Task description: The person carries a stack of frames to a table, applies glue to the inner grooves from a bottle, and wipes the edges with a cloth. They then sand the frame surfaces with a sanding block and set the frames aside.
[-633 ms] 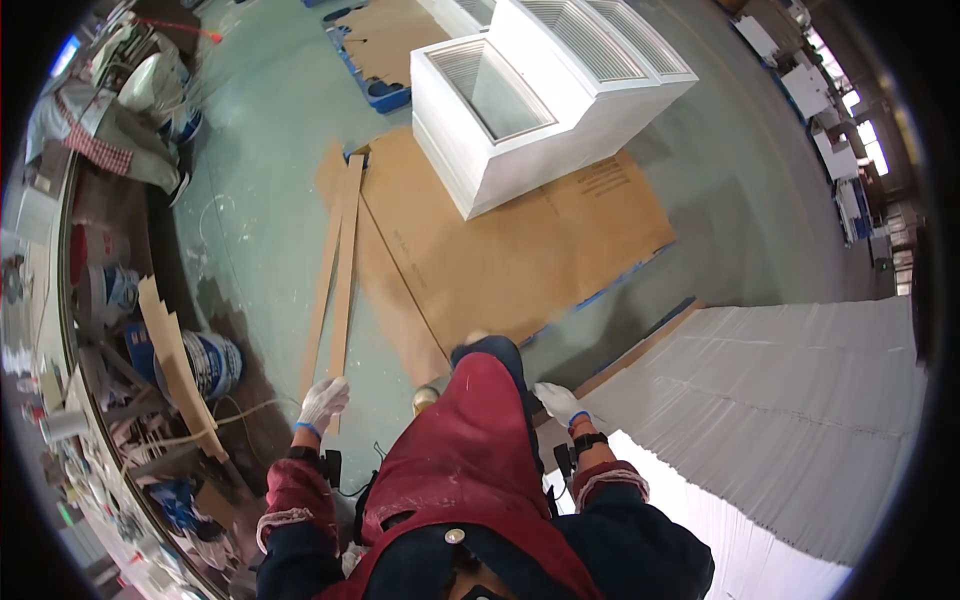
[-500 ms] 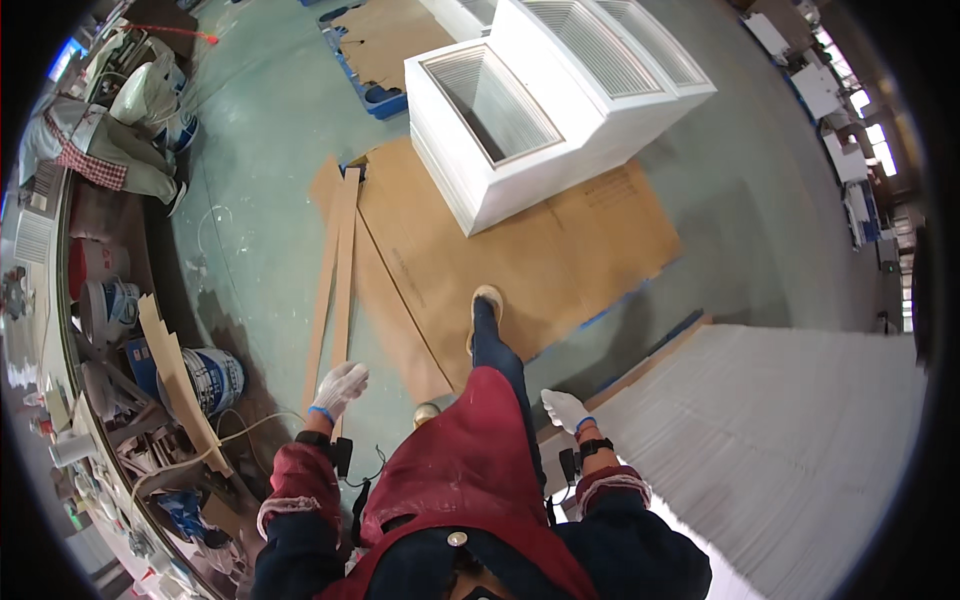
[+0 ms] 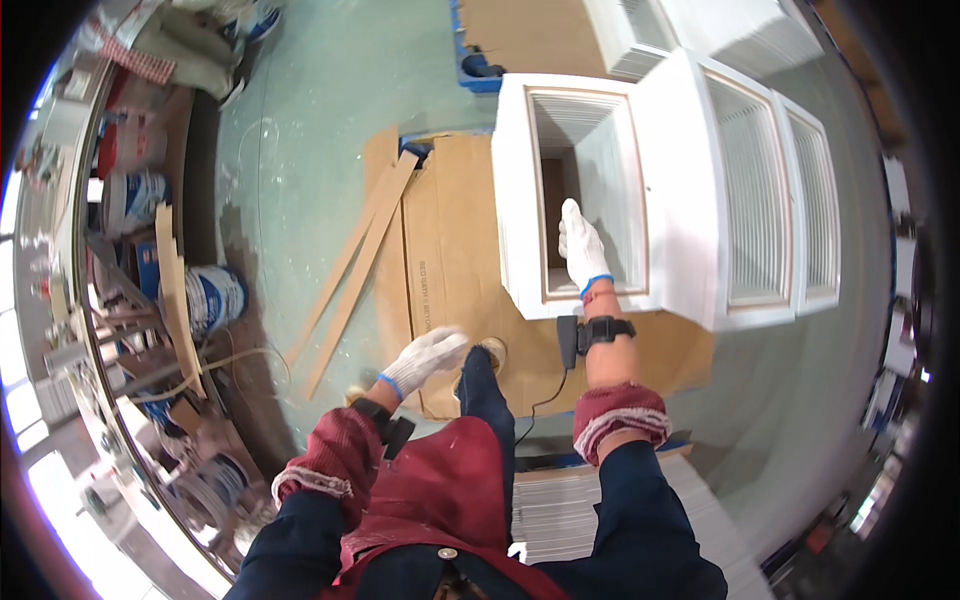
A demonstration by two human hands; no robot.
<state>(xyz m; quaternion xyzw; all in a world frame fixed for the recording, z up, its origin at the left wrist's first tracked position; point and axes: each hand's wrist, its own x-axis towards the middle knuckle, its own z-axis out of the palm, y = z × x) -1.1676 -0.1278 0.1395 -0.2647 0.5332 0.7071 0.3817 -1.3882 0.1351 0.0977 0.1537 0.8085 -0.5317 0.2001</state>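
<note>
My right hand (image 3: 583, 250), in a white glove with a blue cuff, reaches out over the framed opening of a white cabinet (image 3: 678, 190). Its fingers point away from me and nothing shows in them; whether it touches the cabinet I cannot tell. My left hand (image 3: 430, 358), gloved the same way, hangs above the near-left part of a cardboard sheet (image 3: 455, 240), fingers stretched out and holding nothing. The cabinet lies on this sheet, its framed openings facing up, with ribbed inner walls showing.
Two long thin boards (image 3: 365, 265) lie left of the cardboard. A paint bucket (image 3: 215, 298) stands by a cluttered workbench (image 3: 90, 240) on the left, a cable near it. White ribbed panels (image 3: 560, 515) lie close by me. Another person (image 3: 185, 50) is at far left.
I have stepped and turned toward the white cabinet, which now appears nearer. My right hand has stretched forward over its opening; my left hand has swung forward and right over the cardboard.
</note>
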